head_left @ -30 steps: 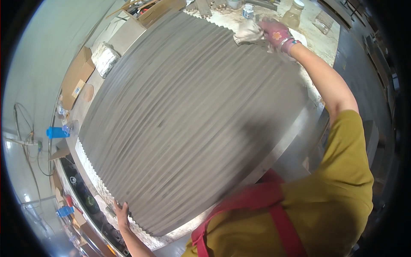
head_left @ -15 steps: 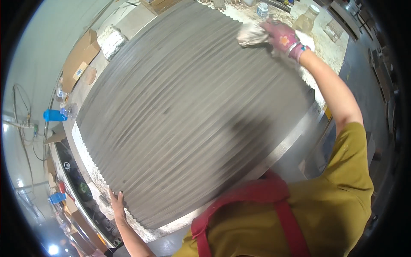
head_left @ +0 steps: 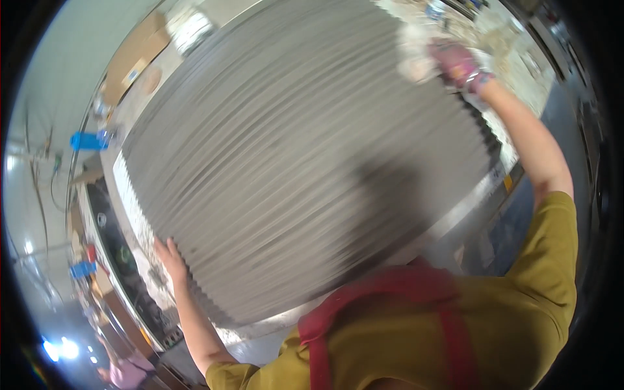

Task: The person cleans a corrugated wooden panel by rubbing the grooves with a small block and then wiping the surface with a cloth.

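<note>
A large grey ribbed sheet (head_left: pixel 305 156) with a zigzag edge lies across a metal table and fills most of the view. My left hand (head_left: pixel 170 255) rests flat on its near left edge. My right hand (head_left: pixel 458 64), in a pink glove, reaches to the far right corner and grips a pale crumpled cloth (head_left: pixel 416 60) pressed on the sheet. The picture is blurred by motion.
The metal table edge (head_left: pixel 455 218) runs under the sheet on the right. Brown cardboard boxes (head_left: pixel 133 62) and a blue object (head_left: pixel 84 140) lie at the left. Cluttered small items (head_left: pixel 494 26) lie beyond the far corner. Another person in pink (head_left: pixel 127 372) is at the lower left.
The view has shifted so the sheet sits higher and larger. My right hand with the cloth stays at the far corner; my left hand stays on the near left edge.
</note>
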Tool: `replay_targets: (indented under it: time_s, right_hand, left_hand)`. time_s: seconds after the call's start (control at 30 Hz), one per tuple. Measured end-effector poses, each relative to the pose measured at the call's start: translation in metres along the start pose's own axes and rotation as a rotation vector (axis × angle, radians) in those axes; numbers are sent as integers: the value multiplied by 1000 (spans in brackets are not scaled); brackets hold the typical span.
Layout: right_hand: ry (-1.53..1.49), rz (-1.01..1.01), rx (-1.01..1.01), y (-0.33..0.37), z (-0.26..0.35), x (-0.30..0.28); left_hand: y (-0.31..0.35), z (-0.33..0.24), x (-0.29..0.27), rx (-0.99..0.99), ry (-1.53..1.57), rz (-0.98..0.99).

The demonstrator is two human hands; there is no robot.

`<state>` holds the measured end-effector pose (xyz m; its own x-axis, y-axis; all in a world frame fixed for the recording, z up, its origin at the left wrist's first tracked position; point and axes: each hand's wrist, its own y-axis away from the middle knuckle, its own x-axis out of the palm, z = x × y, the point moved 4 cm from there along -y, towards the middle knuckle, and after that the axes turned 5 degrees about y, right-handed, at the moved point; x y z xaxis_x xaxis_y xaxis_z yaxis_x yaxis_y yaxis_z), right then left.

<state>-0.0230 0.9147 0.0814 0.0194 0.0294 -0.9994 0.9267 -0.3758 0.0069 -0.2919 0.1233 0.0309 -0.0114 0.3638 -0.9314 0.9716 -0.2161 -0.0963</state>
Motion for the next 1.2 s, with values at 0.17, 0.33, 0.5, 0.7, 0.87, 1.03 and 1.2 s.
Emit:
replay_targets:
  time_s: [0.17,0.33,0.5,0.7,0.87,1.03,1.2]
  right_hand:
    - [-159,-291,-163,-9,2,-42]
    - [-581,-262,-678,-5,180,2]
    - [-1096,-113,-650,-7,405,20]
    - [-446,6,-592,-22,456,24]
    - [-841,256,-92,-20,227,11]
    - [-508,-134,89,-9,-2,-6]
    - [-340,-394,-183,-26,32,-60]
  left_hand:
    - [10,-18,-6,-39,44,-56]
    - [10,-26,-3,-102,-2,-29]
    - [11,2,5,-74,99,-45]
    - [6,-5,0,4,84,-27]
    - [13,6,-4,23,76,-30]
    - [8,-9,-1,-16,62,-41]
    - [8,-5,0,-15,24,-35]
